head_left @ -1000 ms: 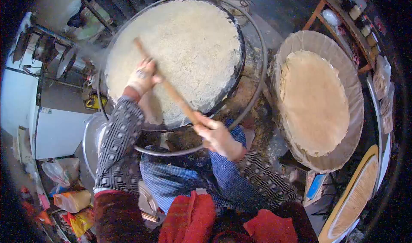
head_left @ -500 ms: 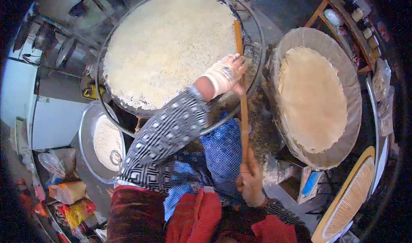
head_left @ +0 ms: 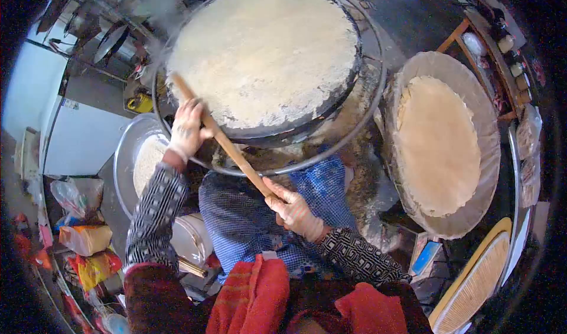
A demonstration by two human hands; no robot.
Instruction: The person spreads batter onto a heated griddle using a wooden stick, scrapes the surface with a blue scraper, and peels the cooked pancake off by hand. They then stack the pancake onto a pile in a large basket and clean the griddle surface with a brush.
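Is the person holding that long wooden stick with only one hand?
No, both the left hand and the right hand are closed around the wooden stick.

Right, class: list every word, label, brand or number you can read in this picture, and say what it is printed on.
No text here can be read.
Sticker on the white cabinet: too blurred.
Coloured packets at lower left: print too small.
Clear bags at right: nothing legible.
Wooden stick, gripped by left hand and right hand: no marking shows.
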